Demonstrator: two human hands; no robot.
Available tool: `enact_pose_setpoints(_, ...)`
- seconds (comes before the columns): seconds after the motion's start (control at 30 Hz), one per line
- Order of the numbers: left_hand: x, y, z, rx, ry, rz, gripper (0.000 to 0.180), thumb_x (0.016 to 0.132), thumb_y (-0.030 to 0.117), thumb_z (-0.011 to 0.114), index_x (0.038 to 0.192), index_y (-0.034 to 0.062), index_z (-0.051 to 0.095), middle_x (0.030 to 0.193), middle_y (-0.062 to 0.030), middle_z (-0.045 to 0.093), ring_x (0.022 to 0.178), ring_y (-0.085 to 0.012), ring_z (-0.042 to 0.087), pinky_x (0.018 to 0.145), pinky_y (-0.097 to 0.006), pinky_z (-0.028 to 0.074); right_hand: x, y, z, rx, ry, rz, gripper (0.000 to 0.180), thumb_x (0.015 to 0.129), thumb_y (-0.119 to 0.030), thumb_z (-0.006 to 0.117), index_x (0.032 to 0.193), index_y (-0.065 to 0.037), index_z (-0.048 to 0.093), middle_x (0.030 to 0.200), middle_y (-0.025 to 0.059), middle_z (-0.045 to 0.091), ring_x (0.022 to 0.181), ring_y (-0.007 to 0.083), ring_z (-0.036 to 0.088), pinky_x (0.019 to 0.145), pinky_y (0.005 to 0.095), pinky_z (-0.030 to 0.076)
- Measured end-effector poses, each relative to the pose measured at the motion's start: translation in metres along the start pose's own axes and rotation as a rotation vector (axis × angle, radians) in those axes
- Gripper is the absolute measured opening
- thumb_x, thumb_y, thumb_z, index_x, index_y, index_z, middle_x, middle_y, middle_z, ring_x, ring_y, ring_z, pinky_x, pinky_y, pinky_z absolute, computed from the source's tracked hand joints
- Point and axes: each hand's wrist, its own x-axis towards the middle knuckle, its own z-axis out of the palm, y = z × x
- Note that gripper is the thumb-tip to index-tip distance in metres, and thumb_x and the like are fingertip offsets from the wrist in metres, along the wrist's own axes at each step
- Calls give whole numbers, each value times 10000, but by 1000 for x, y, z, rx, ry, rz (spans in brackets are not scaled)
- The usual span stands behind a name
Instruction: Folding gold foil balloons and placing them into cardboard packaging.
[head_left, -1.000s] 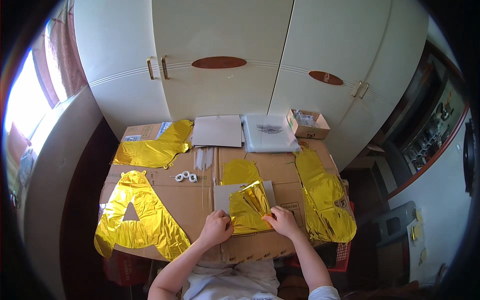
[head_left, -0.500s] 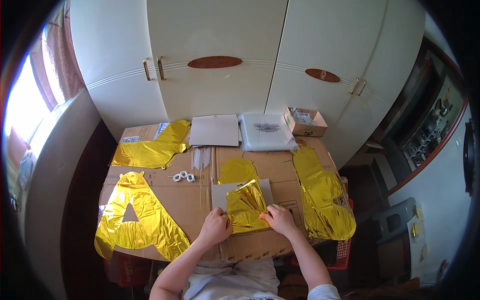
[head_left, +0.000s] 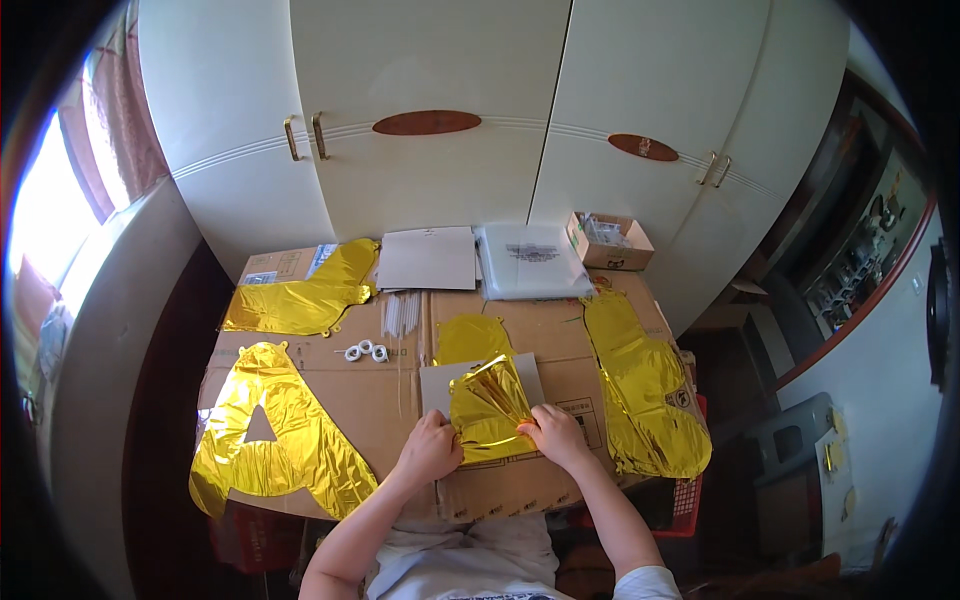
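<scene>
A gold foil balloon (head_left: 485, 408), flat and creased, lies over a grey card (head_left: 436, 384) near the table's front edge. My left hand (head_left: 431, 447) is closed at the balloon's left side, fingers curled in and partly hidden. Its right side is pinched by my right hand (head_left: 552, 434), and folds fan out from the thumb toward the upper edge. Just beyond the card, a gold foil part (head_left: 471, 338) lies flat; whether it joins the held balloon I cannot tell.
Flat gold letter balloons lie around: an A-shaped balloon (head_left: 330, 450) at left, another balloon (head_left: 325, 290) far left, one balloon (head_left: 645, 390) at right. Behind are white tape rolls (head_left: 366, 352), clear straws (head_left: 401, 314), grey cards (head_left: 428, 258), clear bags (head_left: 530, 275) and a small box (head_left: 620, 257).
Both hands keep their grip and stay almost in place. The foil's upper folds have shifted slightly, and the whole view has moved a little.
</scene>
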Motion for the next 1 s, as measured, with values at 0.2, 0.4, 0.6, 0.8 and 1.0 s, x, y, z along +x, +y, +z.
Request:
enact_pose_setpoints(0.2, -1, -2, 5, -10, 23, -10, 192, 761, 116, 582, 771, -56, 665, 902, -220, 592, 871, -373, 592, 826, -445, 511, 0, 0, 1, -12, 2, 3, 359, 854, -358, 692, 833, -38, 532, 825, 133, 607, 783, 356, 617, 668, 443, 508)
enact_pose_setpoints(0.4, 0, -6, 8, 9, 15, -8, 191, 760, 121, 584, 750, -51, 666, 881, -215, 586, 857, -373, 592, 816, -442, 514, 1, 2, 1, -61, -56, 9, 329, 880, -357, 662, 870, -46, 554, 856, 129, 623, 812, 340, 639, 699, 432, 530)
enact_pose_setpoints(0.6, 1, -3, 6, 43, -9, -14, 201, 765, 135, 581, 773, -43, 673, 898, -212, 584, 874, -378, 590, 808, -446, 511, 1, -1, 0, -77, -69, 26, 312, 890, -335, 653, 876, -38, 558, 858, 132, 621, 821, 342, 638, 708, 435, 528)
enact_pose_setpoints(0.8, 3, -4, 8, 91, -27, -23, 197, 776, 136, 574, 795, -35, 671, 901, -213, 582, 886, -378, 588, 814, -453, 507, 0, 0, 5, -82, -38, 11, 290, 895, -312, 648, 886, -34, 563, 863, 138, 621, 826, 343, 639, 714, 439, 528)
enact_pose_setpoints(1.0, 2, -2, 6, 118, -24, -1, 173, 785, 113, 567, 773, -33, 659, 890, -209, 582, 894, -380, 589, 811, -447, 510, 2, -2, 2, -58, -73, 46, 289, 893, -304, 650, 885, -28, 561, 871, 145, 622, 841, 348, 638, 721, 447, 526)
